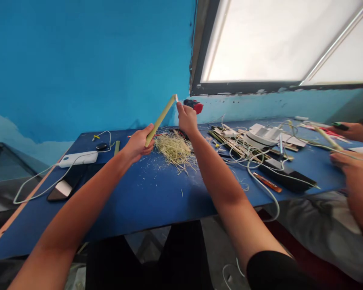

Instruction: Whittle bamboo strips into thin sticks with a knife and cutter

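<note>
Two grips to mind: your left hand (pixel 139 142) is wrapped round a slim, pale-green, bamboo-like stick (pixel 162 118), tilted above the blue worktop (pixel 160 203) toward its far edge; your right hand (pixel 188 119) pinches what looks like a small whitish blade (pixel 177 98) at the stick's upper end. Pushed too hard, the blade could skid — nicking your right hand — or split the tip.

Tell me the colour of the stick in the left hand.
The stick is yellow-green, seen best in the head view.
</note>
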`<act>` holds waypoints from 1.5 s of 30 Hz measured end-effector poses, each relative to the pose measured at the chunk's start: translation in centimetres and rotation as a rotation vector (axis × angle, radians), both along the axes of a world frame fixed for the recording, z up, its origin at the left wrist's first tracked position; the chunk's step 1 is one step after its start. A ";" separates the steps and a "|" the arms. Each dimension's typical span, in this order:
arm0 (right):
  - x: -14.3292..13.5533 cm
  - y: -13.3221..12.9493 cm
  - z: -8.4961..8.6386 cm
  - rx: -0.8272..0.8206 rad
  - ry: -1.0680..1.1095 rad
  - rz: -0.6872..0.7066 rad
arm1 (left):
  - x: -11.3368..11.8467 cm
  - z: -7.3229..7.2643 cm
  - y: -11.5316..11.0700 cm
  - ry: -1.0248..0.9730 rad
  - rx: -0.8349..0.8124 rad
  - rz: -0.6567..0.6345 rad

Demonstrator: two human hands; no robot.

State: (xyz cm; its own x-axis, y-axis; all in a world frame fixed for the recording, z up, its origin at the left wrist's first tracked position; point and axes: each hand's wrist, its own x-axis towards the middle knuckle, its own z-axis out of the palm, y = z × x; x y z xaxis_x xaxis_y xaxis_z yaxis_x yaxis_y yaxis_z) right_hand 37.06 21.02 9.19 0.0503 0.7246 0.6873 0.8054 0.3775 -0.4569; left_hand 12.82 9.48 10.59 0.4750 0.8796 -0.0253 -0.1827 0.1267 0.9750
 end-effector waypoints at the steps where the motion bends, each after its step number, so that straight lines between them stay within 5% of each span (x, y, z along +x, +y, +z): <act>1: 0.2 0.2 -0.1 -0.035 0.053 -0.067 | -0.1 0.0 0.1 -0.011 -0.030 0.002; 3: 0.2 0.4 -0.2 -0.061 0.189 -0.178 | -0.3 0.0 0.5 -0.044 -0.086 -0.002; 5: -0.3 0.0 -0.2 -0.040 0.214 -0.124 | -0.6 0.1 0.7 -0.103 -0.118 -0.007; 11: -4.2 -4.0 0.8 0.125 0.013 0.341 | -1.0 0.6 0.7 -0.283 -0.148 0.019; 15: -7.3 -6.9 1.8 0.059 -0.281 0.461 | -1.0 0.7 0.8 -0.319 -0.161 0.055; 27: -7.8 -7.6 2.2 0.086 -0.356 0.326 | -0.8 0.4 0.7 -0.286 -0.071 -0.001; 35: -5.2 -5.9 2.7 0.104 -0.191 0.161 | -0.2 0.1 -0.1 -0.149 -0.084 -0.076; 45: -1.6 -2.9 1.3 -0.003 -0.058 -0.065 | -0.2 -1.3 0.9 0.071 -0.156 -0.164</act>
State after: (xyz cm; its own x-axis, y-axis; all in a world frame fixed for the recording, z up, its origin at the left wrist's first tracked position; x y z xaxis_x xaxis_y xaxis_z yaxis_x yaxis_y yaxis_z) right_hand 35.50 18.15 10.50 0.0578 0.7234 0.6880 0.8534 0.3218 -0.4101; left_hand 12.60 10.42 9.27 0.6036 0.7734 -0.1938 -0.0784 0.2994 0.9509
